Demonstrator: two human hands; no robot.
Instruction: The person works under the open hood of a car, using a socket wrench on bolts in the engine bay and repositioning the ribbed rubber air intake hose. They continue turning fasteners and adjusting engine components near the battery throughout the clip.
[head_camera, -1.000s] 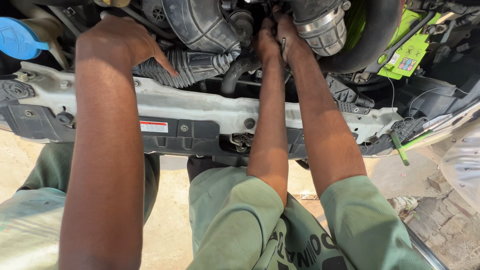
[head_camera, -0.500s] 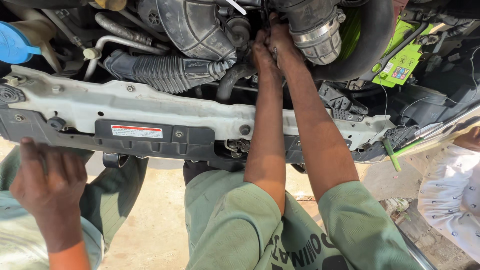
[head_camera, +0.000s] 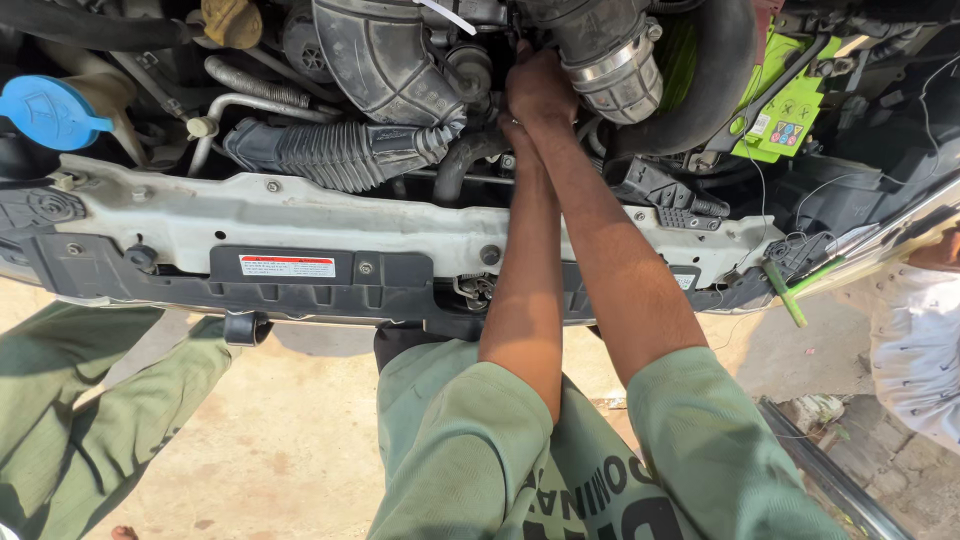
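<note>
Both hands are deep in the car's engine bay, pressed close together. The right hand lies on top, its fingers curled down into a dark gap beside the shiny metal hose clamp on the big black air hose. The left hand is tucked under it, mostly hidden, so I cannot tell what its fingers hold, or if the right one grips anything. Just left sits a ribbed black intake pipe. Below runs the dirty white front crossbar with a red and white sticker. Far left is a blue cap. A bright green battery cover sits right. Underneath is a sandy concrete floor in sunlight.
</note>
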